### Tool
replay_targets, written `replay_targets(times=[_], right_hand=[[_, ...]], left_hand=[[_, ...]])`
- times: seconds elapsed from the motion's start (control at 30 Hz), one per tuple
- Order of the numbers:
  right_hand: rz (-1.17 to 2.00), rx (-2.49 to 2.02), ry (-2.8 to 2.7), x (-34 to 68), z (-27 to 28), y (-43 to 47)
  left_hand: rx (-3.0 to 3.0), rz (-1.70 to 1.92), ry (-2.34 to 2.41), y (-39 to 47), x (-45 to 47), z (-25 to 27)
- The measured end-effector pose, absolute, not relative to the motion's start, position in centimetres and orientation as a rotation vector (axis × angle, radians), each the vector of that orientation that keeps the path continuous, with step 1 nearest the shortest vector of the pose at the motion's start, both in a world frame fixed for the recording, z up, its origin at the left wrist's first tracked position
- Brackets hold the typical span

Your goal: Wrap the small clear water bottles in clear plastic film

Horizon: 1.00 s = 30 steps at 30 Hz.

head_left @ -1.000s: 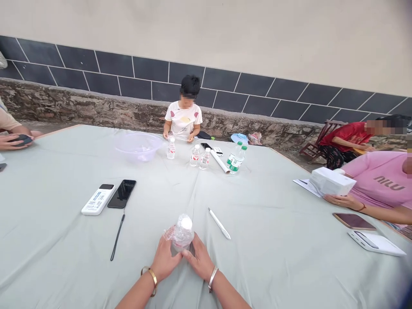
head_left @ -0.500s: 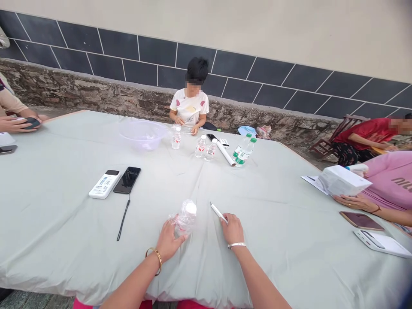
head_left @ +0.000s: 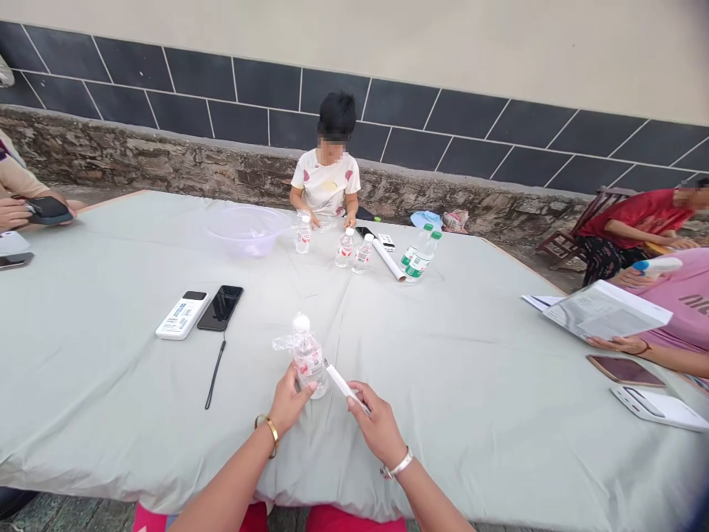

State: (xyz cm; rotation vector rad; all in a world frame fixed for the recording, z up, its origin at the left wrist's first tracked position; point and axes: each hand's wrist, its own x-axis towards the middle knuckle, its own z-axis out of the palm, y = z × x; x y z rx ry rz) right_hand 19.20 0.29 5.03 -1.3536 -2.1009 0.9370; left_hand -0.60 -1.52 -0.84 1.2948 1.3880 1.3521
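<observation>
My left hand (head_left: 291, 399) is closed round the lower part of a small clear water bottle (head_left: 310, 362) with a white cap. Crinkled clear plastic film (head_left: 285, 343) clings to the bottle's neck and sticks out to the left. The bottle stands nearly upright on the table. Between the thumb and fingers of my right hand (head_left: 377, 421) is a slim white utility knife (head_left: 340, 380). Its tip points up and left and is at the bottle's right side; whether it touches the bottle I cannot tell.
Left of my hands lie a white power bank (head_left: 182, 316) and a black phone (head_left: 220, 307) with a strap. Farther off are a purple basin (head_left: 244, 240), several small bottles, a white roll (head_left: 388, 258) and green-capped bottles (head_left: 419, 258). Other people sit around the table.
The bottle now stands taller and more upright in my left hand. My right hand has brought the utility knife left to the bottle's side. The person at right has tilted the white box.
</observation>
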Motion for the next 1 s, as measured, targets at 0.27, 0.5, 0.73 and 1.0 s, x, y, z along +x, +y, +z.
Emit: replay_targets(times=[0.27,0.5,0.73,1.0], right_hand=[[0.946,-1.388,-2.259,23.7,5.1,0.0],[0.222,-1.901,-2.119,24.1,2.3,7.2],[0.626,-1.638,-2.092,15.8,4.3,4.1],[0.963,-1.708,-1.889,11.2,3.5,4.5]], left_hand=[[1.215,1.355,1.415,-1.5,-0.6,0.0],[1.264,1.111,1.919,-2.1,-0.3,2.6],[1.382,0.606,2.248,-2.3,1.0,3.8],[1.601,0.434,2.023,-3.3,2.0,3.3]])
